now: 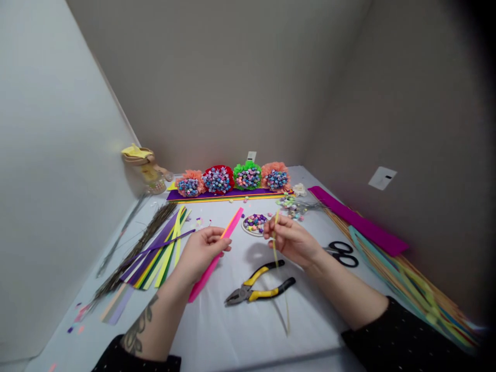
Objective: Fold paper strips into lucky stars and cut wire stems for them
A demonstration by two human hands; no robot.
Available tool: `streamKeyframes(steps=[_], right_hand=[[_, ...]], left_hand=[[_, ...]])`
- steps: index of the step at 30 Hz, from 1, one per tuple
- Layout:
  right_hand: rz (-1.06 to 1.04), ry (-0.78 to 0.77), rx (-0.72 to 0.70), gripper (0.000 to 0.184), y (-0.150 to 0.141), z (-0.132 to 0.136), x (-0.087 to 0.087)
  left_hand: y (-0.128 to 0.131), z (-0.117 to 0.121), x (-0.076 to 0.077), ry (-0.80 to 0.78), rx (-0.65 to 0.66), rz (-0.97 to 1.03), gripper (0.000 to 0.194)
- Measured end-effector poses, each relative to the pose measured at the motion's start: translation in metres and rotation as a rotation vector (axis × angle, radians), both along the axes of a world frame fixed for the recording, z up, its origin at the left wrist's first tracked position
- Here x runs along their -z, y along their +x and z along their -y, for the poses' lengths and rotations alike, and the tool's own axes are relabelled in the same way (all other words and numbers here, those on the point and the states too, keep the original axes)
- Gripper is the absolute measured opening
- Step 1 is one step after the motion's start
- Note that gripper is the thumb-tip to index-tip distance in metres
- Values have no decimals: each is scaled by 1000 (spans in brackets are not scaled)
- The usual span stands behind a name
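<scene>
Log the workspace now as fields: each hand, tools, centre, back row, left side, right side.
Left hand: holds pink strip
Right hand: pinches thin yellow strip
Tools: pliers, handles spread, between forearms; scissors beyond right forearm
Centre: dish of small colourful pieces
Back row: four ruffled flowers
Left side: coloured strips, dark stems
Right side: magenta sheet

My left fingers (212, 235) pinch pink and orange paper strips (211, 274); my right fingers (284, 230) hold a thin yellow strip (275, 252) hanging over the white tabletop (217, 336). Between my forearms (337, 284) lie black-and-yellow pliers (246, 292). Beyond sits a round dish (251, 234) of small stars (256, 222), with black-handled scissors (343, 253) beside my right forearm and four frilled star clusters (218, 180) at the back.
</scene>
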State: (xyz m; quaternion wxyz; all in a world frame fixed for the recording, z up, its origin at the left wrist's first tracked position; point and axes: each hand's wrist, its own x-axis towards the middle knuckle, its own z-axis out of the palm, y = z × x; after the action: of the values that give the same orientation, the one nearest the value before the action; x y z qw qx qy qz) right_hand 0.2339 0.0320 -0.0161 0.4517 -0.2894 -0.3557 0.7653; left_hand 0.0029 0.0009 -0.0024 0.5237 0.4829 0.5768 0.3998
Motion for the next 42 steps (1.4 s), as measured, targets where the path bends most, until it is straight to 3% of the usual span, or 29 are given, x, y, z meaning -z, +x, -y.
streamKeyframes(steps=[6, 12, 18, 22, 27, 30, 35, 42], right_hand=[[46, 97, -41, 19, -24, 13, 15], [128, 137, -6, 21, -27, 17, 19], [176, 134, 25, 25, -25, 14, 17], [176, 119, 53, 26, -22, 13, 16], [210, 100, 85, 24, -20, 12, 14], [256, 86, 100, 25, -20, 11, 13], [276, 97, 107, 26, -19, 10, 12], [268, 107, 107, 26, -15, 9, 13]], left_hand=[[21, 10, 15, 10, 45, 55, 24], [21, 10, 17, 8, 29, 59, 26], [-12, -13, 17, 142, -166, -362, 31], [-53, -26, 8, 292, -228, -918, 28], [-104, -30, -4, 184, -318, -1229, 36], [-106, -33, 0, 244, -299, -1392, 38], [-82, -38, 14, 128, -228, -1458, 43], [-87, -43, 23, 24, -368, -1344, 30]])
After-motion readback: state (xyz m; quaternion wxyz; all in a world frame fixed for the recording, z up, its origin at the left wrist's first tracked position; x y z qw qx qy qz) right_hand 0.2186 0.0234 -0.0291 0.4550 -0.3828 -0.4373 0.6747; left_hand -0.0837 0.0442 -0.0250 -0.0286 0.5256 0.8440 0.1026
